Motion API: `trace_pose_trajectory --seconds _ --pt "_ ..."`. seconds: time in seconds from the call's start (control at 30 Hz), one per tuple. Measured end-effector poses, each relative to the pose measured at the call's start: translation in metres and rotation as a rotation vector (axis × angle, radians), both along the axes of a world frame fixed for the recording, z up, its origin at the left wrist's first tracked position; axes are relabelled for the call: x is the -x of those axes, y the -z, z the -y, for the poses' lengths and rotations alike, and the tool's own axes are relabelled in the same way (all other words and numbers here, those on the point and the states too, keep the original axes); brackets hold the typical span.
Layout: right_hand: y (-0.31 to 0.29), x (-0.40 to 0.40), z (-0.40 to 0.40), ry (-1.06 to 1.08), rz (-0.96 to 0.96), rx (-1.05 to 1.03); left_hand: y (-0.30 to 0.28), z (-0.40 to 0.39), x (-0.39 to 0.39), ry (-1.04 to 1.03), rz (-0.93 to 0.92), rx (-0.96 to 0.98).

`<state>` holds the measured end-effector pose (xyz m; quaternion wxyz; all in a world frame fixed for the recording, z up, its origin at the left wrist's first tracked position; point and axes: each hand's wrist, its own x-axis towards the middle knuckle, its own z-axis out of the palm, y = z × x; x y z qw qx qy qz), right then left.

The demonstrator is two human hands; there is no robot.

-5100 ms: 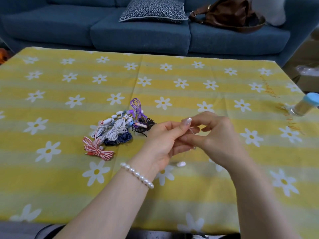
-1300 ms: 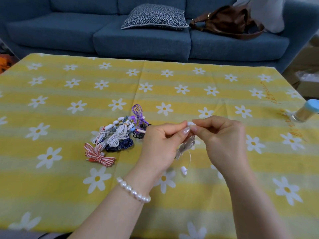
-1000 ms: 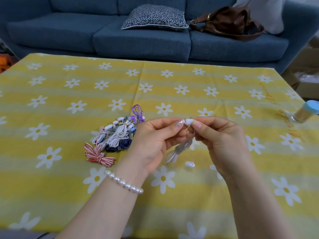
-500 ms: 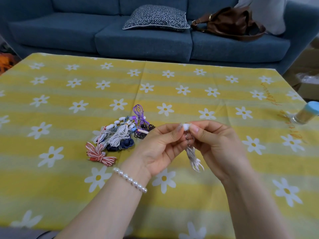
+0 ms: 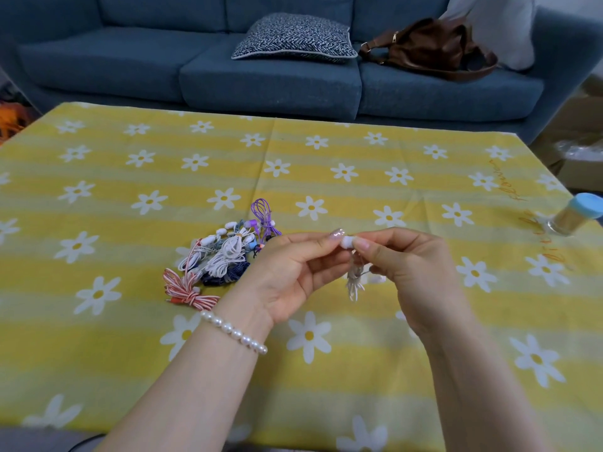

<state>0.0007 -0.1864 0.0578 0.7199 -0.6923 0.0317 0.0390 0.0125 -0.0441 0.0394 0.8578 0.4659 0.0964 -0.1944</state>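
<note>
Above the middle of the yellow daisy tablecloth (image 5: 326, 177), my left hand (image 5: 293, 272) and my right hand (image 5: 404, 269) meet fingertip to fingertip. Together they pinch a white earbud (image 5: 347, 242). Its coiled white cable bundle (image 5: 355, 282) hangs below the fingers, just above the cloth. A pile of bundled earphones (image 5: 225, 256) in white, blue, purple and red-white stripes lies on the cloth to the left of my left hand. A pearl bracelet (image 5: 233, 332) circles my left wrist.
A jar with a light blue lid (image 5: 577, 218) lies tilted at the right table edge. Behind the table stands a blue sofa (image 5: 163, 66) with a patterned cushion (image 5: 293, 39) and a brown bag (image 5: 430, 48). Cardboard boxes (image 5: 584, 158) sit at far right.
The white cable went from loose, with an earbud dangling, to a tight coil hanging under my fingertips. Both hands stayed together over the same spot.
</note>
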Motion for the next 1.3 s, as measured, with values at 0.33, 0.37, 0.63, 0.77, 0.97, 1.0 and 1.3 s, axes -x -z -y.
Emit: trace_pose_trajectory --seconds 0.33,0.37,0.63,0.77,0.97,1.0,1.3 --pt "-0.002 0.007 -0.001 0.071 -0.01 0.058 -0.003 0.009 0.01 -0.08 -0.003 -0.065" --pt "-0.003 0.009 -0.001 0.071 -0.009 0.053 -0.004 0.008 0.012 -0.08 -0.01 -0.044" --pt "-0.007 0.013 -0.004 0.058 -0.018 -0.003 -0.009 0.005 0.018 -0.168 0.003 -0.004" --pt "-0.008 0.015 -0.009 0.057 -0.009 0.034 -0.008 0.006 0.022 -0.199 0.057 -0.105" --pt "-0.005 0.017 -0.015 0.045 -0.032 0.012 -0.008 0.002 0.027 -0.189 0.048 -0.104" --pt "-0.005 0.017 -0.016 0.041 -0.033 0.002 -0.008 0.001 0.027 -0.189 0.042 -0.102" --pt "-0.007 0.016 -0.026 0.002 0.002 -0.019 -0.01 -0.01 0.028 -0.198 0.03 -0.088"
